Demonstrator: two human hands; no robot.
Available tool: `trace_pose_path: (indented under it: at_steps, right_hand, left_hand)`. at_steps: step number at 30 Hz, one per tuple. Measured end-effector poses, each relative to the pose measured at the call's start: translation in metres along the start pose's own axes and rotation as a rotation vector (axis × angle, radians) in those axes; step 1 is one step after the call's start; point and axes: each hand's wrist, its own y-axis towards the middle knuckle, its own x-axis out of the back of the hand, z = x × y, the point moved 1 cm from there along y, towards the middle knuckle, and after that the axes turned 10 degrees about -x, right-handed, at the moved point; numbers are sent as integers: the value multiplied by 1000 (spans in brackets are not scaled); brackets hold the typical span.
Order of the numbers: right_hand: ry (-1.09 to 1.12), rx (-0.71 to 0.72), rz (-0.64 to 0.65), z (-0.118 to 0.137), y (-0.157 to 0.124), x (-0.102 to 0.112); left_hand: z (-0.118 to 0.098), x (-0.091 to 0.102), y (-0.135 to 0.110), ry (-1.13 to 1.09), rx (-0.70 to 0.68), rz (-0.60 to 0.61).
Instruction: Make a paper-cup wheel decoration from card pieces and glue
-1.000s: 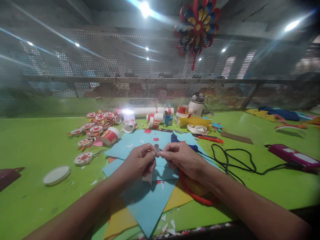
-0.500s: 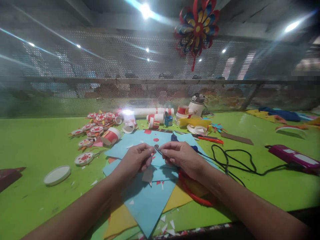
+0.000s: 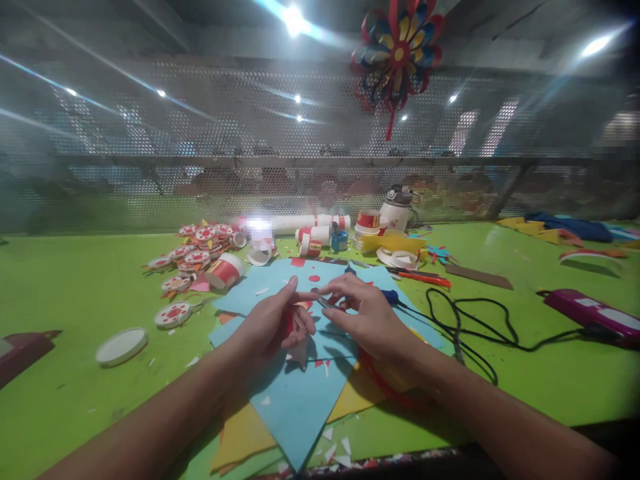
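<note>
Between the thumb and fingers of my right hand [image 3: 367, 310] is a small, thin dark-grey piece [image 3: 323, 300], blurred, its kind unclear. My left hand [image 3: 280, 317] faces it, index finger stretched out to the piece's tip and thumb raised. The lower fingers of that hand are loosely curled. A bit of red [image 3: 289, 321] shows by its palm; I cannot tell whether it is held. Both hands are above light blue paper sheets [image 3: 290, 400]. A red cut-out [image 3: 314, 278] lies on the paper beyond the fingers. Partly under my right forearm is a red ring-like thing [image 3: 385, 387].
Decorated white discs [image 3: 197, 257] are heaped at the left, near a paper cup [image 3: 226, 272] and a white lid [image 3: 121, 347]. A black cord [image 3: 480, 340] runs to a purple power strip [image 3: 590, 317] at the right. Behind stand a bottle [image 3: 395, 210] and a blue jar [image 3: 339, 240].
My left thumb has lifted off its fingertips and the index finger has straightened. The right fingers have shifted on the small dark piece. The view has moved slightly.
</note>
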Motion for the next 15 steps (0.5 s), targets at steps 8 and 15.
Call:
trace_pose_path:
  at_steps: [8,15]
  right_hand:
    - [-388,179,-4,1,-10,-18]
    - [-621,145,-21,1,-13,-30]
  left_hand:
    - [3,-8,-3,-74,98,4]
    - [1,-18,-9,-50,93,26]
